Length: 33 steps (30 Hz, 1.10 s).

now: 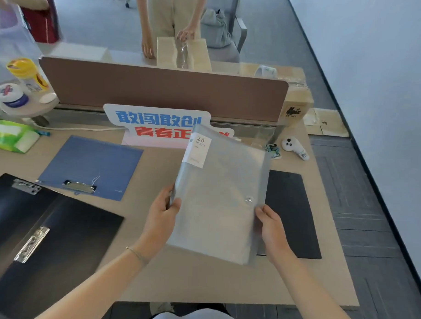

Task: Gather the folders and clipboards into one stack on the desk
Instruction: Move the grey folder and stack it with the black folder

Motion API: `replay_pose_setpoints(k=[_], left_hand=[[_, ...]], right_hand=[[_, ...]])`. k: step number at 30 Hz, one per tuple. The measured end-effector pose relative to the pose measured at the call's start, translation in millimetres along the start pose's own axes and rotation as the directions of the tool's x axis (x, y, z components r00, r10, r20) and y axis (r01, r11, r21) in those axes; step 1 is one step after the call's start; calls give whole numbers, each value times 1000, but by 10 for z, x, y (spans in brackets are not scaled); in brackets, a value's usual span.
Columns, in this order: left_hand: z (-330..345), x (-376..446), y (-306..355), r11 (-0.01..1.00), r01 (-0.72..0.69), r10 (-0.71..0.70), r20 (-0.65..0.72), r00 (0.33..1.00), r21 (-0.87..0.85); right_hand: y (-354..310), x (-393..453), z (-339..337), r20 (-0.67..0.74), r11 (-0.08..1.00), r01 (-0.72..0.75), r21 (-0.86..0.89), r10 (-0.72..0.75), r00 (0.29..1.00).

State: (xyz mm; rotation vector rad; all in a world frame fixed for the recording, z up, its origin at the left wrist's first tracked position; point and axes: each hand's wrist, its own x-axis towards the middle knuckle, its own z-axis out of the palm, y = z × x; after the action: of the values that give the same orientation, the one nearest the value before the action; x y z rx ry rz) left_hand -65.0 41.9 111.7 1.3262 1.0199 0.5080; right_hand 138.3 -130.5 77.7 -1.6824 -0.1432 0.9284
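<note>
The desk [191, 278] was a plain tan top with a brown divider [159, 86] along the back. Lying flat on it were a blue clipboard [92, 164], an open black folder [47, 237], a black mat [291, 210], a sign [156, 124], a wipes pack [12, 135] and a white controller [294, 146]

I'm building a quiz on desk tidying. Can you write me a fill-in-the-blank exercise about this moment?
1. Both hands, left hand and right hand, hold the translucent ____.
2. The label on it reads "____ pockets".
3. The clipboard lying flat beyond the black folder is coloured ____.

Missing words: folder; 20; blue
</note>
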Motion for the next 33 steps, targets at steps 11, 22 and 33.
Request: replay_pose_setpoints(k=[11,22,33], left_hand=[[1161,383,-228,947,201,-254,201,946,251],[2144,546,-581,850,82,-211,193,958,520],[2507,592,-892,734,123,-224,68,972,668]], right_hand=[[-234,357,-1302,-223,913,105,-395,-205,953],[219,1104,-2101,-243,806,-62,-588,-103,964],[600,1436,-2113,-364,723,-213,-658,-57,930]])
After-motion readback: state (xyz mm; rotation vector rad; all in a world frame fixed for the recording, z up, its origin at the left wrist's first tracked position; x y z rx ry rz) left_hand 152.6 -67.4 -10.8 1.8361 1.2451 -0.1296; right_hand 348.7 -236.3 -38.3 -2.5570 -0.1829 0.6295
